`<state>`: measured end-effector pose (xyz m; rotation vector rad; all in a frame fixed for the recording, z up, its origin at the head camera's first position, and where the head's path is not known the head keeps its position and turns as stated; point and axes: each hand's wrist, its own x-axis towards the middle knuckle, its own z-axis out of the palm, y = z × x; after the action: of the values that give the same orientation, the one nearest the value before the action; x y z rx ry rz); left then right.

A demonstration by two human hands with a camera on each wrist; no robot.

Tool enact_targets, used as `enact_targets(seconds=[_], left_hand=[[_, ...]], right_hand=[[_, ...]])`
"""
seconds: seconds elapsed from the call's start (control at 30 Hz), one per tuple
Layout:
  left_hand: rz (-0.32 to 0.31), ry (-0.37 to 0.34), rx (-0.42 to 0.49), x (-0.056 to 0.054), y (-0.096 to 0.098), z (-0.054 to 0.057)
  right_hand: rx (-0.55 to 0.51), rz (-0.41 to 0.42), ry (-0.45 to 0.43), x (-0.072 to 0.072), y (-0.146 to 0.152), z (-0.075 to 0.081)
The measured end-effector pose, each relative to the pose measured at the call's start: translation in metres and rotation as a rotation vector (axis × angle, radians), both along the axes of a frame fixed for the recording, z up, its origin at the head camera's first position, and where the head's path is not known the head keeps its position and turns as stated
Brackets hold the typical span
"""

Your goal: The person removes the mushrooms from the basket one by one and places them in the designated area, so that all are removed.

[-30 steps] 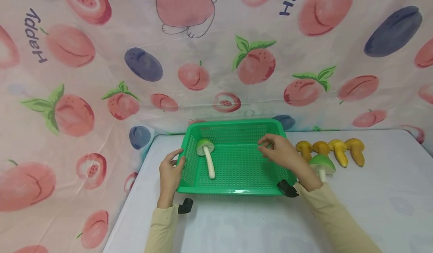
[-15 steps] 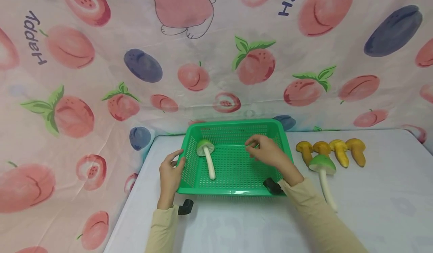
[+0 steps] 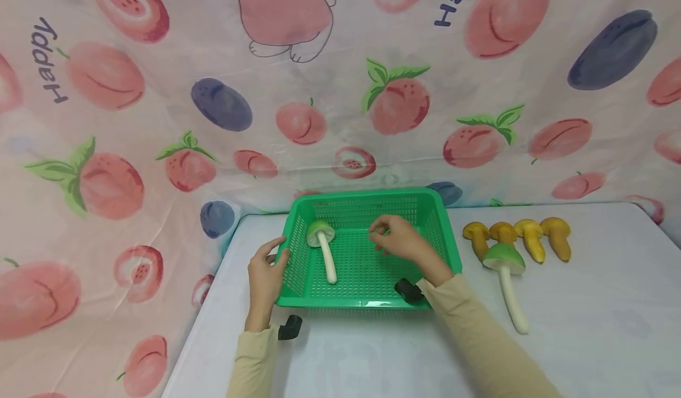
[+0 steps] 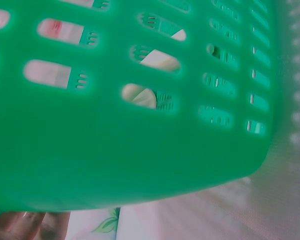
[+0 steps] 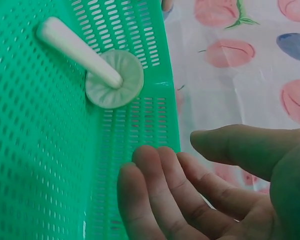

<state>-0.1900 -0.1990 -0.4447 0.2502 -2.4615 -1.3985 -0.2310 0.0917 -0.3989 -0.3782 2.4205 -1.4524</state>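
A green plastic basket (image 3: pixel 367 302) with perforated walls stands on the table. My left hand (image 3: pixel 264 274) holds its left rim, with fingertips visible past the rim in the left wrist view. Inside, near the left wall, lies a mushroom (image 3: pixel 328 256) with a green cap and a long white stem; its pale underside shows in the right wrist view. Over the basket's interior, right of that mushroom, hovers my right hand (image 3: pixel 401 241), its fingers loosely bent and nothing between them. In the right wrist view the thumb stands apart from the fingers (image 5: pixel 165 195).
Right of the basket lies a second green-capped mushroom (image 3: pixel 508 285), stem toward the front. Behind it several yellow-brown mushrooms (image 3: pixel 555 238) lie in a row. A fruit-printed cloth (image 3: pixel 393 108) hangs behind the white-covered table (image 3: pixel 601 327).
My right hand has moved left from the basket's right side toward its middle, uncovering the second green-capped mushroom on the table. The left hand keeps its place on the rim.
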Motion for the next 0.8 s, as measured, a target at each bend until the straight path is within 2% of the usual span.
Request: enact_targets(seconds=[0.17,0.3,0.5,0.8], left_hand=[[-0.009,-0.002,0.009,0.001,0.001,-0.001],[0.007,-0.004,0.008,0.002,0.000,-0.001],[-0.008,-0.006,0.000,0.000,0.001,0.000],[-0.001,-0.004,-0.007,0.001,0.000,0.000]], right_hand=[[-0.022,0.016,-0.049,-0.004,-0.005,-0.006],[-0.040,0.042,-0.067,-0.007,-0.010,-0.009],[-0.087,0.025,-0.132,-0.010,-0.019,-0.010],[-0.108,0.023,-0.206,-0.016,-0.039,-0.021]])
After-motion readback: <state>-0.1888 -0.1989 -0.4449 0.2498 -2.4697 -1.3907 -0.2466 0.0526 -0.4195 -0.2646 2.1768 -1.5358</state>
